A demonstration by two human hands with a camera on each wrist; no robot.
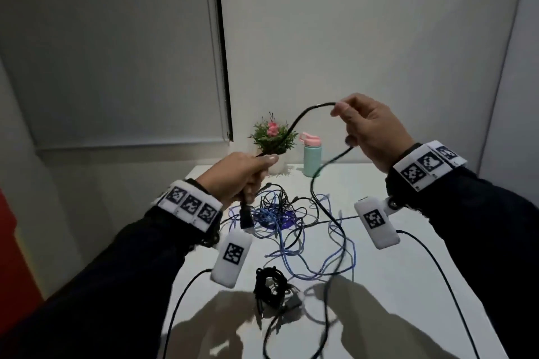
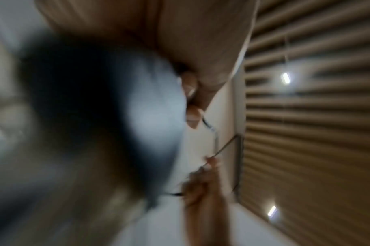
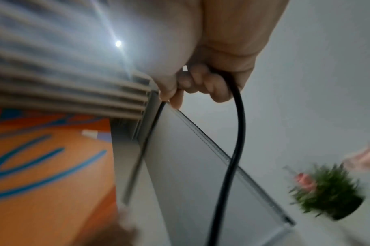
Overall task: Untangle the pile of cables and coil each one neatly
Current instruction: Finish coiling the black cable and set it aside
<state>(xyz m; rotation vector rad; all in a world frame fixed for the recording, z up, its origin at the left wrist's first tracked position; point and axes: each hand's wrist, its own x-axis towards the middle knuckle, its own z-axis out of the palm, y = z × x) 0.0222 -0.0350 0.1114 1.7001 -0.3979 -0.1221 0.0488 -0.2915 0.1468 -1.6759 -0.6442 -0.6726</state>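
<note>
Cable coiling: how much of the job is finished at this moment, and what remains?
Done: one black coiled bundle lies at the near side of the table. In hand: a thick black cable stretches between the left hand and right hand, its tail trailing onto the table. Left: the blue and black tangle mid-table is still knotted.

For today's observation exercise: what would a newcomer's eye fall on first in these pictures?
First, the black cable arching in the air between the left hand and right hand. Below it, a tangle of blue and black cables sprawls over the white table, with a small plant and bottle behind.
</note>
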